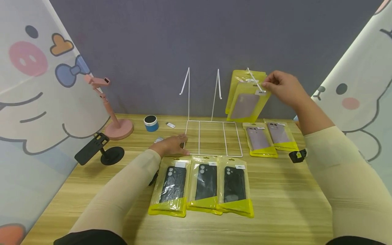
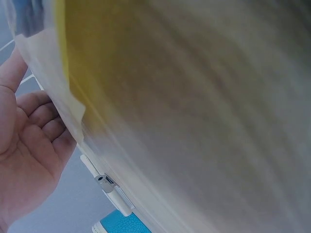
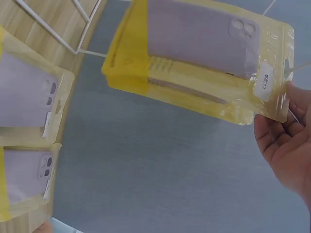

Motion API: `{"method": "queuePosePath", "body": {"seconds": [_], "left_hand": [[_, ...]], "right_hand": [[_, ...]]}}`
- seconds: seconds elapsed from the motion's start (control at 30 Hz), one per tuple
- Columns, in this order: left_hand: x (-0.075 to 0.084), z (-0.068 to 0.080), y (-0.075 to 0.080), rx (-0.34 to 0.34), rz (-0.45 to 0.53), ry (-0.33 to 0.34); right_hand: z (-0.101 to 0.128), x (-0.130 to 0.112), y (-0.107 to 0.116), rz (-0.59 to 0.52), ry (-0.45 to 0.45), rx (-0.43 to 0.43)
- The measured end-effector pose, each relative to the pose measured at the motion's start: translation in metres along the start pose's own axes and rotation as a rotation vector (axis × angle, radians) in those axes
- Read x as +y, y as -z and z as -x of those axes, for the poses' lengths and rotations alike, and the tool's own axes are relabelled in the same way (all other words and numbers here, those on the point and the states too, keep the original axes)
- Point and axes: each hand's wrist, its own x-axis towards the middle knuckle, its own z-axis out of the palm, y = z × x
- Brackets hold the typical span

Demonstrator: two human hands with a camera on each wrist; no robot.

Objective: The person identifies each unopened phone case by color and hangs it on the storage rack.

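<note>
The head view looks forward and down over the whole table (image 1: 275,204). The left wrist view sits blurred, close against the table edge. The right wrist view, close, shares the hanging lilac case packet (image 3: 204,58) with the head view.

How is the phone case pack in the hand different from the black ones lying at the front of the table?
The held pack has a pale purple case; the three front packs have black cases. The held pack hangs from the rack's hook, pinched by the right hand; the front packs lie flat on the table, untouched. Both have clear bags with yellow edges.
</note>
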Motion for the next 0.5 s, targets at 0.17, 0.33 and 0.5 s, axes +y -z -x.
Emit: {"method": "queuePosePath", "body": {"seconds": [0.17,0.33,0.5], "left_hand": [[0.004,0.002,0.001,0.002,0.014,0.01],[0.011,0.002,0.002,-0.01,0.004,0.009],[0.013,0.0,0.001,-0.008,-0.025,-0.012]], "right_hand": [[-0.014,0.002,0.0,0.02,-0.008,-0.006],[-0.023,0.006,0.002,0.037,-0.027,0.004],[-0.03,0.007,0.004,0.062,-0.058,0.008]]}}
